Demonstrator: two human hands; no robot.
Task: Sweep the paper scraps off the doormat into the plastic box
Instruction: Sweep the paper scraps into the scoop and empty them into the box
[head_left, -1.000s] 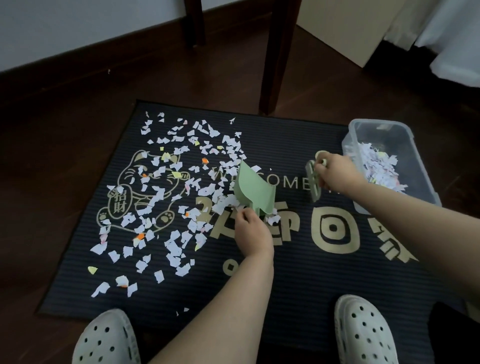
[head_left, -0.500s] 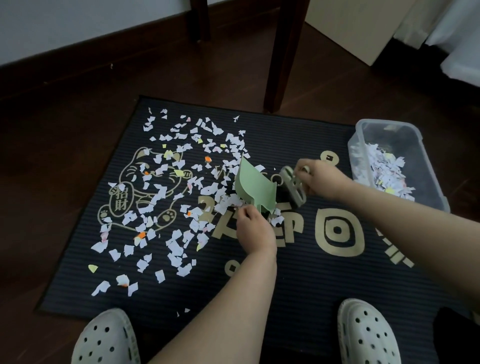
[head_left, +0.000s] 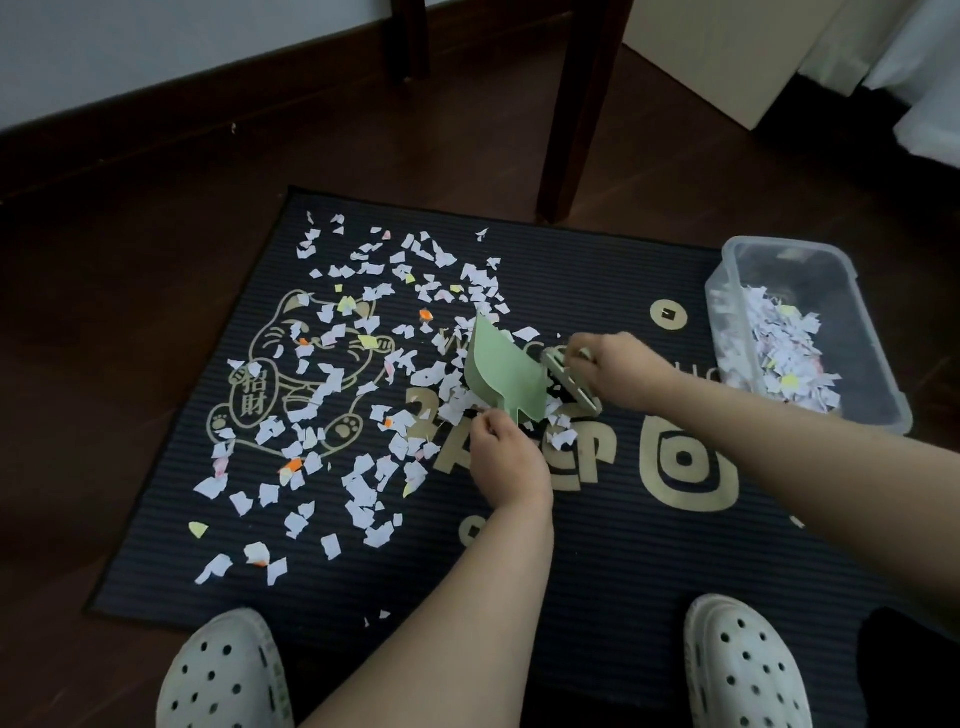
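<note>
Dark floorboards (head_left: 156, 312) carry the doormat (head_left: 623, 545), its left half strewn with paper scraps (head_left: 332, 387), where the left hand (head_left: 511, 460) pinches a green dustpan (head_left: 506, 371) and the right hand (head_left: 621, 369) grips a brush (head_left: 574, 387) beside it, likely next sweeping scraps in, then tipping into the plastic box (head_left: 727, 270) at right.

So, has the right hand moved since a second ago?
Yes. The right hand, holding the brush, has moved left, away from the plastic box toward the dustpan.
</note>
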